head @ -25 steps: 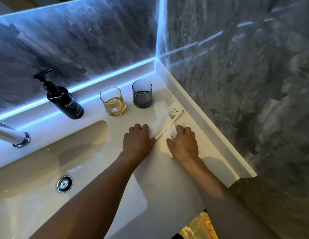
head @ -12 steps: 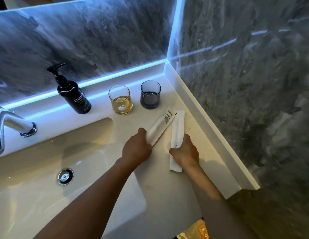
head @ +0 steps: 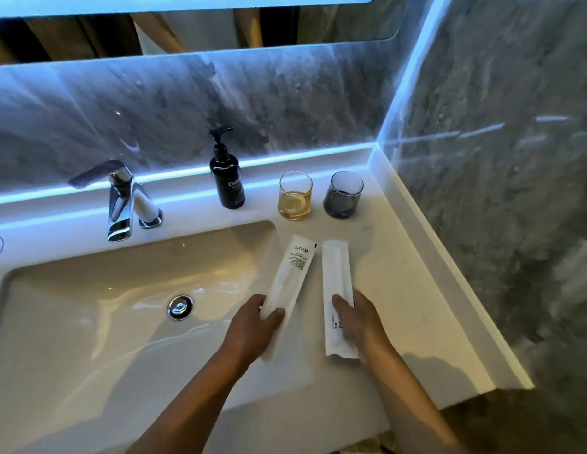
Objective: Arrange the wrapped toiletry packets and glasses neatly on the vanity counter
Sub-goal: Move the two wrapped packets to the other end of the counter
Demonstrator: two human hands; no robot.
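Two long white wrapped packets lie on the white vanity counter [head: 400,290] right of the basin. The left packet [head: 293,273] leans slightly right, and my left hand [head: 252,326] grips its near end. The right packet [head: 337,283] lies nearly straight, with my right hand [head: 357,319] holding its near half. Behind them, an amber glass [head: 295,195] and a grey glass [head: 343,194] stand side by side near the back ledge.
A dark pump bottle [head: 227,178] stands left of the glasses. A chrome faucet [head: 121,201] overhangs the sink basin [head: 89,306] with its drain [head: 180,307]. Marble walls close off the back and right, and the counter's front edge is near my arms.
The packets were overlapping a second ago; both hands have pulled them apart and toward me, so they now lie side by side. The view has shifted right and up, showing the mirror.
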